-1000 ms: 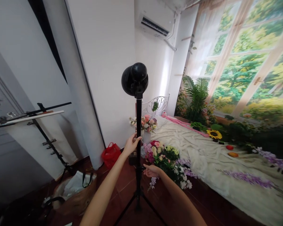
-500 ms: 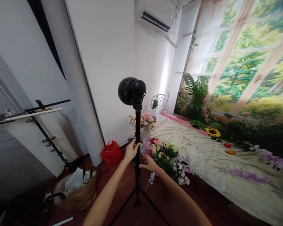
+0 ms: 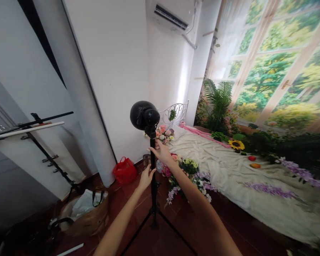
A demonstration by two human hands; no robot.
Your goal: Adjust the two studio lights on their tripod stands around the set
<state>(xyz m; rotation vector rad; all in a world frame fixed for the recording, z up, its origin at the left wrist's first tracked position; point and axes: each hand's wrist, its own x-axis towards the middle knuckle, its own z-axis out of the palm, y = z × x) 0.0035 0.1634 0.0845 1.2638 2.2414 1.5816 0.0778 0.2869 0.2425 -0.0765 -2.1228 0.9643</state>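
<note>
A black light stand (image 3: 154,202) stands upright on the floor in front of me, its tripod legs spread. On top sits a round black lamp head (image 3: 142,114). My right hand (image 3: 161,153) is wrapped round the pole just below the lamp head, its thumb across the front. Lower down, my left hand (image 3: 146,177) holds the same pole from the left, thumb and fingers around it. The pole hides some of the fingertips of both hands.
Flowers (image 3: 189,167) stand close behind the pole. A bed with a cream blanket (image 3: 245,170) fills the right. At the left are a red bag (image 3: 125,171), a woven basket (image 3: 93,217) and another stand (image 3: 46,154).
The lamp head is lower and the pole looks shorter. My right hand has risen from below my left to just under the lamp and closed on the pole. The view has shifted slightly.
</note>
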